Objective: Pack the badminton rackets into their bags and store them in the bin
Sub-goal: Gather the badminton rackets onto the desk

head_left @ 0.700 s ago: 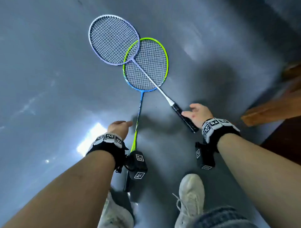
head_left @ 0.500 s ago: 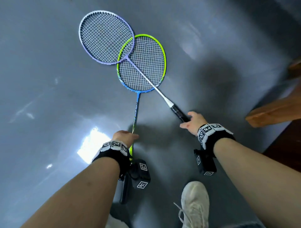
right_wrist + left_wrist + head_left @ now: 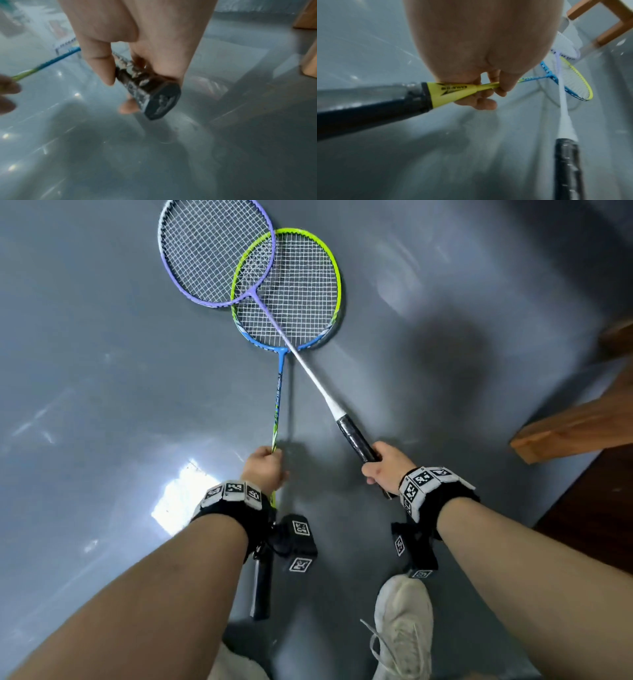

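Two badminton rackets lie crossed on the grey floor. The green and blue racket points away from me, and my left hand pinches its thin shaft just above the yellow cone of the black handle. The purple and white racket overlaps the green head, its shaft running down to the right. My right hand grips its black handle near the butt end. No bags or bin are in view.
A wooden furniture frame stands at the right, over a darker floor strip. My white shoes are at the bottom of the head view. A bright light reflection lies on the glossy floor left of my left wrist.
Both hands came down onto the rackets: the left closed on the green racket's shaft, the right wrapped round the purple racket's handle. The view has dropped closer to the floor.
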